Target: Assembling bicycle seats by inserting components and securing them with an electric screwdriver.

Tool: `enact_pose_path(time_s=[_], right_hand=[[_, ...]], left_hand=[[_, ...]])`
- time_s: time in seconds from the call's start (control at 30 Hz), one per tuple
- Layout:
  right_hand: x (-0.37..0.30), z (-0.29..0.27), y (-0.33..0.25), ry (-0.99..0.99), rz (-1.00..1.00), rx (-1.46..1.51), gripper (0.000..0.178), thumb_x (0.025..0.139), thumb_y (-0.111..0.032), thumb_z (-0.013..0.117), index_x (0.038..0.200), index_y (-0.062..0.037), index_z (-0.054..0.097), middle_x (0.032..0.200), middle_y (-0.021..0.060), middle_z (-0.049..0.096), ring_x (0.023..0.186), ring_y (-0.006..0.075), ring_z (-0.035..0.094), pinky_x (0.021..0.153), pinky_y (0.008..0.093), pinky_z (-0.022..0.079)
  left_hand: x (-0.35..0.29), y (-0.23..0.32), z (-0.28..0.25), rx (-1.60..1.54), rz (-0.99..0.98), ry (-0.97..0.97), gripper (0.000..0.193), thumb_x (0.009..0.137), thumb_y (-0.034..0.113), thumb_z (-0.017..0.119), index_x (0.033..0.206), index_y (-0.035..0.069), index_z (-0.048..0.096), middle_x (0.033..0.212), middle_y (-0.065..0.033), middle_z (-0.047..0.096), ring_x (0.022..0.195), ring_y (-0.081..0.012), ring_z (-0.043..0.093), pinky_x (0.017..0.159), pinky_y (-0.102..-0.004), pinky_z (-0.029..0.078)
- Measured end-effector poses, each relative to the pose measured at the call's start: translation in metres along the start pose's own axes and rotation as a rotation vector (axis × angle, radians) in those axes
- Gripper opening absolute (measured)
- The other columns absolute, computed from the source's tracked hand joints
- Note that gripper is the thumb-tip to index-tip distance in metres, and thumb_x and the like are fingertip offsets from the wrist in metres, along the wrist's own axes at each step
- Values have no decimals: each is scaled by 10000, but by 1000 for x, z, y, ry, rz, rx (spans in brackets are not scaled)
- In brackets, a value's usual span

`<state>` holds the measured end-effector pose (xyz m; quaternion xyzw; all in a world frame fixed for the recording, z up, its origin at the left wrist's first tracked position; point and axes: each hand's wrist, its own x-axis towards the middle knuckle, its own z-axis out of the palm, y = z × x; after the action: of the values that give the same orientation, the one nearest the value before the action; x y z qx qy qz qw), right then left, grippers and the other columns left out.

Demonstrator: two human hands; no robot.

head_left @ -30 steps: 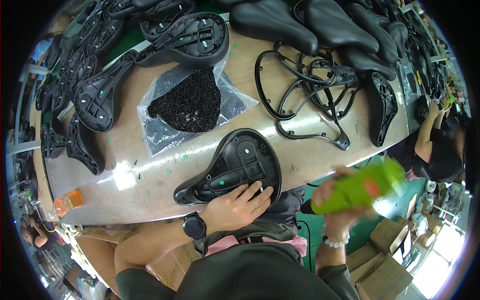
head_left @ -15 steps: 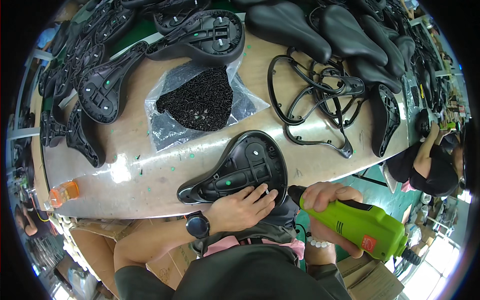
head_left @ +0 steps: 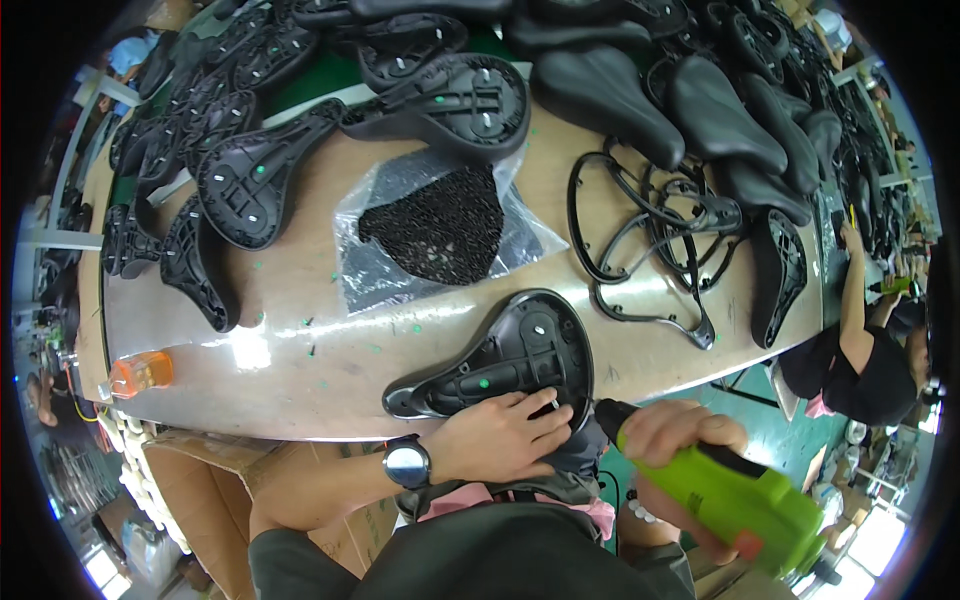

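Right hand [head_left: 672,432] closed around green electric screwdriver [head_left: 735,495], left hand [head_left: 505,437] flat on upturned black saddle base [head_left: 505,360] at near bench [head_left: 300,370] edge: stiff, light moulded plastic, best steadied by its broad rear; screw bag [head_left: 440,225] beyond.

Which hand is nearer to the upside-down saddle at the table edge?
Left. The left hand rests on the saddle, fingertips on its wide end. The right hand holds a green power tool just off the saddle's right edge, not touching it.
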<state>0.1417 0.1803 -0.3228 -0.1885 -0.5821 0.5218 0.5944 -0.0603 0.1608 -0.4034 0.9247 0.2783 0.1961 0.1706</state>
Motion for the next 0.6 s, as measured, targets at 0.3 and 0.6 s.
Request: enact_pose_path(time_s=[0.3, 0.6], right_hand=[[12, 19, 17, 432, 113, 22, 858, 929, -694, 457, 1422, -6, 316, 973, 125, 520, 763, 242, 537, 756, 416, 449], [14, 12, 16, 336, -23, 77, 955, 837, -762, 556, 1418, -31, 352, 937, 117, 557, 749, 259, 573, 732, 440, 476]], left_hand=[[-21, -150, -36, 442, -797, 365, 329, 858, 261, 703, 1107, 48, 671, 1084, -102, 617, 966, -311, 567, 825, -414, 505], [-21, -143, -38, 261, -660, 519, 119, 858, 191, 698, 895, 79, 689, 892, -46, 610, 828, -276, 574, 681, -388, 503]])
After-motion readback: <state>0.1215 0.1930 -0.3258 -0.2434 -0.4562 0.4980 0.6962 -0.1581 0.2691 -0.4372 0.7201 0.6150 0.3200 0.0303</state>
